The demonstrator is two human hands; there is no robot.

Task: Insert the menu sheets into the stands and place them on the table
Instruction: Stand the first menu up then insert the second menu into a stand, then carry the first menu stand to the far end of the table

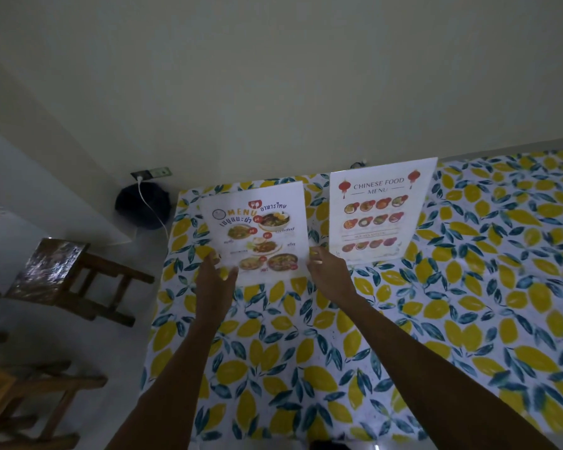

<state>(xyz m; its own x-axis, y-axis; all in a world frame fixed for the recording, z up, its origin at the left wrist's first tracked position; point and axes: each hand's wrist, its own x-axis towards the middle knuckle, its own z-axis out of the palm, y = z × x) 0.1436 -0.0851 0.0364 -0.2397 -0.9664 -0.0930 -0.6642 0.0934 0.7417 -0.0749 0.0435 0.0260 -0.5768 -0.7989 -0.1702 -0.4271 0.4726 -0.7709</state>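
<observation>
A Thai food menu stand point(257, 228) with dish photos stands at the far left of the table point(436, 319), which wears a lemon-print cloth. My left hand point(216, 269) holds its lower left corner, thumb on the front. At the stand's lower right edge, my right hand point(326, 264) grips with fingers curled around it. To the right, a Chinese food menu stand point(379, 212) stands upright on the cloth, untouched.
A wall runs just behind the table's far edge. A dark round object point(142, 206) with a white cable sits on the floor at the far left corner. Wooden stools point(69, 277) stand on the floor left of the table.
</observation>
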